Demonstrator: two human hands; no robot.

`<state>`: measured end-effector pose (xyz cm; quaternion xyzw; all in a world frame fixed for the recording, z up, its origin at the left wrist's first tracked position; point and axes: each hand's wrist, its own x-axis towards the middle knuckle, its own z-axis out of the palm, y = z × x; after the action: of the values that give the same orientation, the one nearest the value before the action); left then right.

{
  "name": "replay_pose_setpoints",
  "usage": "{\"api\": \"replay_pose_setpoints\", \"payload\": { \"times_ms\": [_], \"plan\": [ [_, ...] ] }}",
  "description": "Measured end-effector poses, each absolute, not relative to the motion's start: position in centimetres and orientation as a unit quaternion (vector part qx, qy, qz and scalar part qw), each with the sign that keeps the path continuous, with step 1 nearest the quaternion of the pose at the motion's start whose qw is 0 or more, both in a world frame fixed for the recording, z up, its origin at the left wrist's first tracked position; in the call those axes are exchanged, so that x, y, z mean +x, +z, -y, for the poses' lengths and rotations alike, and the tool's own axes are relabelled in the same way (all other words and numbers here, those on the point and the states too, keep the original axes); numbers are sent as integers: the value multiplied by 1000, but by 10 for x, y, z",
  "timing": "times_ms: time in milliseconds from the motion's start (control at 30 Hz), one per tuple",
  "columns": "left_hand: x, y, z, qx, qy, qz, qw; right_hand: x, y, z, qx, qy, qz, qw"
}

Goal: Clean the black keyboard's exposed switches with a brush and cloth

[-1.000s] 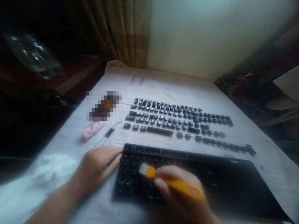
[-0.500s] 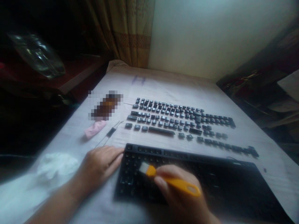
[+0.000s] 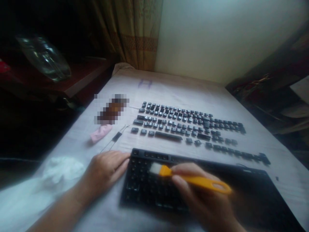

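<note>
Left hand (image 3: 107, 165): fingers lying close together, tips touching the keyboard base's (image 3: 251, 190) far left corner, likely steadying it; can't tell if pinching.
Right hand (image 3: 206, 191): pinching the yellow-orange brush (image 3: 201, 181) between thumb and fingers, probably for fine control.
Bristles (image 3: 155, 168): blurring over the base's left part; contact unclear.
Base: lying on the sheet's (image 3: 188, 85) near side, running toward its right edge.
Keycaps (image 3: 206, 124): sitting in rows just beyond, presumably preserving layout.
Wire keycap puller (image 3: 117, 137): lying toward the sheet's left edge.
</note>
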<state>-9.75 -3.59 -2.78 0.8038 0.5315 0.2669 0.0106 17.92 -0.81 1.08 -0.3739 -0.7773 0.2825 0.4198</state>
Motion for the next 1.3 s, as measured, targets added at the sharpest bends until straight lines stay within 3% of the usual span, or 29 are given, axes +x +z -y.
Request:
{"api": "replay_pose_setpoints", "payload": {
  "times_ms": [167,733,1000,1300],
  "plan": [
    [-97,-28,36,803,269,-531,8,176,22,-2,-378,258,763,456],
    [-97,-29,38,794,268,-546,21,156,-3,1,-262,252,838,407],
    [-97,-30,38,792,274,-545,25,159,-2,1,-265,262,813,446],
    [-97,-31,37,790,276,-547,30,157,-2,1,-265,260,834,408]
  ]
}}
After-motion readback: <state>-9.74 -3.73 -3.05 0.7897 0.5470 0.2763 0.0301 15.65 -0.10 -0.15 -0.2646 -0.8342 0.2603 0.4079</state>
